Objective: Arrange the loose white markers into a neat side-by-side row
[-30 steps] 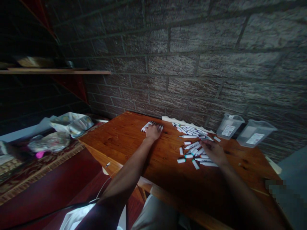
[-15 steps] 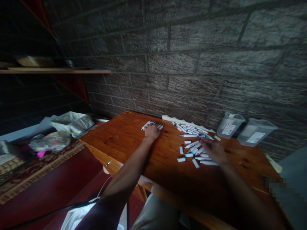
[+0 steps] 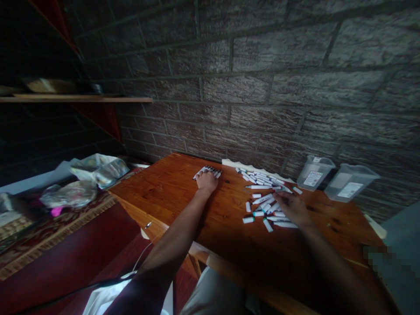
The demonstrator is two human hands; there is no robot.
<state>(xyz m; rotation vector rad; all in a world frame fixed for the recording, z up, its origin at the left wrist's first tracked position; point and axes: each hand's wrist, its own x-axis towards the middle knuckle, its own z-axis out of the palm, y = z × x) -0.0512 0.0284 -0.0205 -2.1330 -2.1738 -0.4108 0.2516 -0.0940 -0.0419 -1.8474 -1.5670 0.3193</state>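
My left hand [image 3: 207, 181] lies palm down on a wooden table [image 3: 183, 192], its fingers spread over a neat row of white markers [image 3: 206, 170] near the far edge. My right hand [image 3: 291, 207] rests on a loose heap of white markers [image 3: 265, 211] with coloured caps; its fingers curl over them, and what they grip is hidden. More markers [image 3: 260, 178] lie scattered behind that heap, toward the brick wall.
Two clear plastic tubs [image 3: 314, 172] [image 3: 349, 182] with labels stand at the table's back right. A white strip [image 3: 252, 166] lies along the wall. Left of the table, crumpled plastic bags [image 3: 98, 168] sit on a patterned cloth. A shelf [image 3: 75, 98] juts from the wall.
My left hand has slid slightly back toward me on the marker row. My right hand has barely shifted on the heap.
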